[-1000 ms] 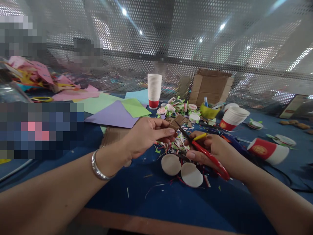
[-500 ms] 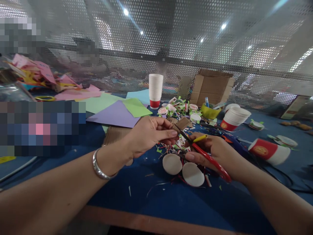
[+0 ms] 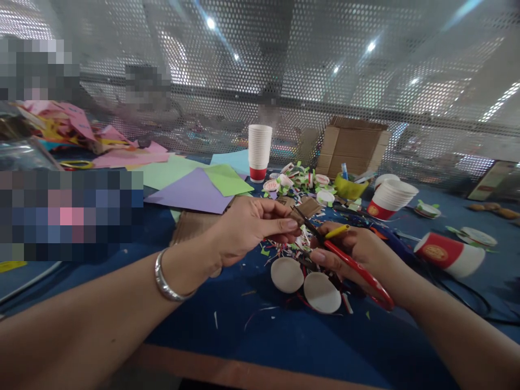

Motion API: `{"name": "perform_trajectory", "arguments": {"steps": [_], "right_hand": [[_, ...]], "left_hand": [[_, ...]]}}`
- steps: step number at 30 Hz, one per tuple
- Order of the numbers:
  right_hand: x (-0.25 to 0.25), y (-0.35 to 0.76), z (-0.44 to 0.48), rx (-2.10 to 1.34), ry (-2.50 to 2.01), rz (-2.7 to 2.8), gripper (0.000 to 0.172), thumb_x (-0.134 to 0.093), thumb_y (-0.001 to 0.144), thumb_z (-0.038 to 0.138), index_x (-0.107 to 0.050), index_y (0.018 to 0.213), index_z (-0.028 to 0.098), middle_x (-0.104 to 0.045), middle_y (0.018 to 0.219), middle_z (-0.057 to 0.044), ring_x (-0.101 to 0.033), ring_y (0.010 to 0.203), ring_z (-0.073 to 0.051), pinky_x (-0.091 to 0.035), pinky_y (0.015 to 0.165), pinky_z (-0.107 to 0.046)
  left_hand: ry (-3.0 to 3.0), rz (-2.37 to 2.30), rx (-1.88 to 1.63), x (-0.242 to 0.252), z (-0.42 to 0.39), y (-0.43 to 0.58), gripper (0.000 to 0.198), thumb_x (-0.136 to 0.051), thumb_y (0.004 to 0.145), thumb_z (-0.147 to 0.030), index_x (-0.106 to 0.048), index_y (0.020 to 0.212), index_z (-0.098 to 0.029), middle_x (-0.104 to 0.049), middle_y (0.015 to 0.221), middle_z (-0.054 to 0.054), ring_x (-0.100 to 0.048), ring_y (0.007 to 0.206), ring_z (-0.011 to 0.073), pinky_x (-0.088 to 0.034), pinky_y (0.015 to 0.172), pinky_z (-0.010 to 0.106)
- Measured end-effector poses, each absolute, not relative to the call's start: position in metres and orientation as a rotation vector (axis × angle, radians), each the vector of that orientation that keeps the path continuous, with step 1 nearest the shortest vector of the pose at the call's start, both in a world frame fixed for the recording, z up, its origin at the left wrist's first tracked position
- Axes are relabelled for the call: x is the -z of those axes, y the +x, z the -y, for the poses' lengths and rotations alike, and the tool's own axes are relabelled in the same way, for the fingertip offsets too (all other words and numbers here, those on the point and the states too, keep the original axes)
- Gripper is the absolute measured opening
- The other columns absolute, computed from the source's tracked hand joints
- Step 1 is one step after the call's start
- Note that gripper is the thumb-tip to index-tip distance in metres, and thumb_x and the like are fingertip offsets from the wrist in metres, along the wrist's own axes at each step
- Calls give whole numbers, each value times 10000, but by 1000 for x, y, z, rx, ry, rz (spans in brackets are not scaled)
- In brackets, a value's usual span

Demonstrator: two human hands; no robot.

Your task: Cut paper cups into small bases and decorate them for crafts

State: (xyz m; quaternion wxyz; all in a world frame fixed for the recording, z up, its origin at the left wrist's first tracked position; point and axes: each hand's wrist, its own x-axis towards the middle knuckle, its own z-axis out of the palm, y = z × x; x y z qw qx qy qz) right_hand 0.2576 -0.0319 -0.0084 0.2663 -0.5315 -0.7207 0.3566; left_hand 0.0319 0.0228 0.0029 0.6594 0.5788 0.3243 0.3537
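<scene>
My left hand (image 3: 254,222) is closed, with thumb and fingertips pinching a small brown piece of cardboard (image 3: 297,214), mostly covered by the fingers. Red-handled scissors (image 3: 359,270) with a yellow part are held in my right hand (image 3: 368,250). Their dark blades point up and left and reach the piece at my left fingertips. Below my right hand lie two white round cup bottoms (image 3: 286,274), side by side. Paper scraps (image 3: 280,250) in white, red and green are scattered under both hands. Another brown cardboard piece (image 3: 309,207) lies just behind the blades.
A tall stack of paper cups (image 3: 259,151) stands at the back, near green-trimmed paper discs (image 3: 325,196). To the right are a yellow container (image 3: 350,188), more stacked cups (image 3: 392,197) and a tipped cup (image 3: 450,253). Coloured paper (image 3: 193,189) lies left; cardboard (image 3: 353,146) leans behind.
The scissors have shifted slightly right and down with my right hand, and their handles look a little more open. My left hand keeps its pinch, with more of the brown piece showing.
</scene>
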Motion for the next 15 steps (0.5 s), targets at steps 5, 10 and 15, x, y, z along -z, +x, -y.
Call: {"name": "perform_trajectory", "arguments": {"steps": [5, 10, 15], "right_hand": [[1, 252, 38, -960, -1439, 1878, 339, -788, 803, 513, -620, 793, 219, -552, 651, 39, -480, 556, -122, -369, 486, -225], [1, 250, 40, -947, -1475, 1797, 327, -787, 796, 528, -650, 783, 232, -528, 559, 47, -451, 486, -127, -348, 454, -242], [4, 250, 40, -897, -1472, 1822, 329, -779, 792, 540, -694, 794, 221, -670, 703, -12, -602, 643, -192, -453, 559, -270]], "left_hand": [[1255, -730, -793, -2, -21, 33, 72, -796, 797, -143, -770, 858, -114, -755, 777, 40, -703, 702, 110, -534, 668, 212], [1218, -731, -777, -2, -22, 31, 83, -810, 789, -181, -776, 835, -121, -764, 789, 52, -724, 720, 126, -560, 690, 223], [1199, -740, -721, -7, -22, 29, 142, -710, 874, -215, -785, 816, -109, -785, 860, 88, -736, 707, 130, -565, 652, 200]]}}
